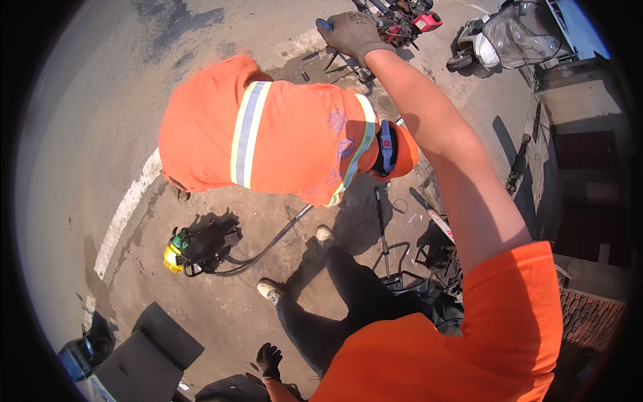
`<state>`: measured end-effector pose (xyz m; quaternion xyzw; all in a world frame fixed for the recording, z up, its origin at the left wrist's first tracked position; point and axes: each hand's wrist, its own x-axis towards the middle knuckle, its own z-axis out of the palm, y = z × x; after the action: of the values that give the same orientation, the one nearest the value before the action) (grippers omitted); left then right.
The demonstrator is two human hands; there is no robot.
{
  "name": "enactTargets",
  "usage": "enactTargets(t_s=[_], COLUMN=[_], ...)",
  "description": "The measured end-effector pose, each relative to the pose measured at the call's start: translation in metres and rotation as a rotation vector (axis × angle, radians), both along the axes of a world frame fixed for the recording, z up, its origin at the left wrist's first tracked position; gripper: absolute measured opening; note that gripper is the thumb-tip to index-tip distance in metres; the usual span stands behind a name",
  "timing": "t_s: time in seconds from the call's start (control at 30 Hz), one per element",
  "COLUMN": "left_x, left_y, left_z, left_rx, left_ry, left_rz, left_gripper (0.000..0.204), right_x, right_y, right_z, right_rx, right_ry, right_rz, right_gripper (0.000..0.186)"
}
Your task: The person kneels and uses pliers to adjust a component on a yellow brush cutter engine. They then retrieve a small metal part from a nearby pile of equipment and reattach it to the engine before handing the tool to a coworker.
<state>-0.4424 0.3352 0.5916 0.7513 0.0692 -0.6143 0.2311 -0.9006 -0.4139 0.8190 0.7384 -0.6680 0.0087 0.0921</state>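
My right arm stretches far ahead, and my right hand (355, 35) in a grey-brown glove is closed around what looks like a blue-ended handle (324, 25), mostly hidden by the fingers. Just beyond it stands a machine with a red tank (427, 22) and dark metal bars. Low in the view, my left hand (268, 362), in a dark glove, hangs with fingers apart and holds nothing. In front of me a co-worker (281, 134) in an orange reflective vest and orange cap bends over; their hands are hidden. A hose (268, 248) runs from under them to a yellow-and-green engine unit (179, 251).
A grey box (137, 365) with a raised flap is at lower left, beside a blue container (75, 358). Bars, tools and a blade (441, 226) lie to my right. A covered scooter (512, 37) stands at far right, near a building. A white line (127, 211) marks the ground.
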Motion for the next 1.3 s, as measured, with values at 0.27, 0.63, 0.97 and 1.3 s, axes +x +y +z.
enactTargets(t_s=[0.27, 0.63, 0.97, 1.3], left_x=[0.001, -0.011, -0.191, -0.407], left_y=[0.042, -0.016, -0.444, -0.740], left_z=[-0.020, -0.033, 0.245, 0.244], left_rx=[0.206, 0.169, -1.036, -1.112], left_ry=[0.042, -0.078, -0.414, -0.671], left_rz=[0.056, 0.064, -0.420, -0.983], left_gripper=[0.036, 0.033, 0.028, 0.049], right_x=[-0.024, -0.014, -0.017, -0.015], right_y=[0.032, 0.015, 0.019, 0.000], right_z=[-0.005, 0.004, 0.039, -0.058], right_rx=[-0.055, 0.094, 0.205, 0.036], right_ry=[-0.074, -0.109, -0.247, -0.098], right_rz=[0.103, 0.121, 0.269, 0.164], right_gripper=[0.049, 0.048, 0.045, 0.027])
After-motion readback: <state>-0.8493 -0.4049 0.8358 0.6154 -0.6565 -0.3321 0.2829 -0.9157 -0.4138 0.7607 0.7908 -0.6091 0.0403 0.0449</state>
